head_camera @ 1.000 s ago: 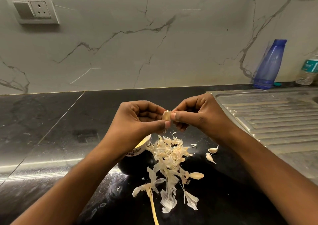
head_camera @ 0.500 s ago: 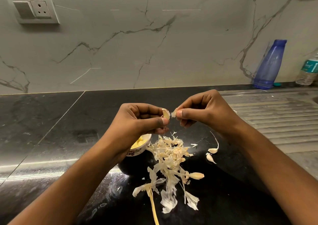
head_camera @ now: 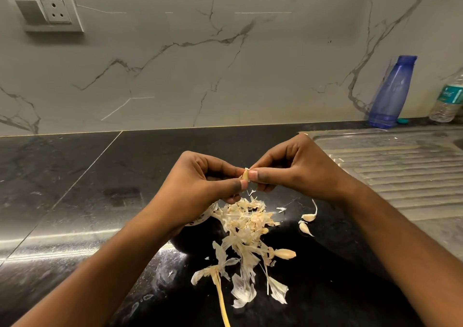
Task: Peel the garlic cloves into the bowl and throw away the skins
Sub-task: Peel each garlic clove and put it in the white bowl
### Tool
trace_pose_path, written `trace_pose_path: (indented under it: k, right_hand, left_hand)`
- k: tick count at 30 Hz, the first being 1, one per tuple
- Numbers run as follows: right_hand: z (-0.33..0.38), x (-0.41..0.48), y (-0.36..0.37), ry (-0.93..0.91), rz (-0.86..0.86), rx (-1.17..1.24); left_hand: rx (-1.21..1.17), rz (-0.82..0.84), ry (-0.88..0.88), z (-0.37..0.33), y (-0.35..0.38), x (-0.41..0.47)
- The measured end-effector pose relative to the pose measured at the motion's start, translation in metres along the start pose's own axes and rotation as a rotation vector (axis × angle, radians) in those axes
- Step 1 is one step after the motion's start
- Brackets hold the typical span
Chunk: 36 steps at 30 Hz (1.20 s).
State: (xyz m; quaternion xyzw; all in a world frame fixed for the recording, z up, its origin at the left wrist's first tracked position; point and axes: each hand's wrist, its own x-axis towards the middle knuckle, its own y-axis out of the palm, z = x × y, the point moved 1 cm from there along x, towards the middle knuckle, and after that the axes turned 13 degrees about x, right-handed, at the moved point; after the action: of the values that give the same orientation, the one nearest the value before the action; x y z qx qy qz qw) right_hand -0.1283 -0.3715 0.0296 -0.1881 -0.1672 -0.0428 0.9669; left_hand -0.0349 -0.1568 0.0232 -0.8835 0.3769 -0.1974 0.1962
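Garlic skins [head_camera: 246,229] lie in a loose, papery heap on the black counter [head_camera: 75,201], closest to the person, with a long dry stalk [head_camera: 220,299] trailing out of the heap toward the near edge. One unpeeled clove [head_camera: 285,253] rests at the right fringe of the heap, lying flat with its long axis running left to right. Two more small cloves [head_camera: 308,217] sit just beside each other a little further right, apart from the heap.

Above the far end of the skins, both hands meet over the counter. The left hand [head_camera: 200,189] has its fingers curled in and pinches the held clove [head_camera: 245,175] between thumb and fingertips. The right hand [head_camera: 298,169], also curled, presses its thumb against the same clove from the other side. That clove stands roughly upright between the two thumbs, pointed end up; most of it is hidden.

A small bowl [head_camera: 200,220] peeks out under the left hand, only its rim showing.

Further right runs a ribbed steel drainboard [head_camera: 400,176]. Behind it, against the veined marble wall [head_camera: 225,63], stand a blue bottle [head_camera: 392,93] and a clear water bottle [head_camera: 448,98]. A switch and socket plate [head_camera: 47,10] sits high on the left.
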Motion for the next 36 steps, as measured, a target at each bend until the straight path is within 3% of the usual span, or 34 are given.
trace_pose_path:
  k: [18, 36]
  right_hand:
    - [-0.0047, 0.0013, 0.0053, 0.003, -0.014, 0.003]
    - [-0.0064, 0.0008, 0.0092, -0.074, 0.036, -0.155]
  left_hand:
    - [0.054, 0.006, -0.008, 0.0015, -0.0008, 0.0015]
    - [0.152, 0.021, -0.021, 0.0014, 0.0019, -0.0001]
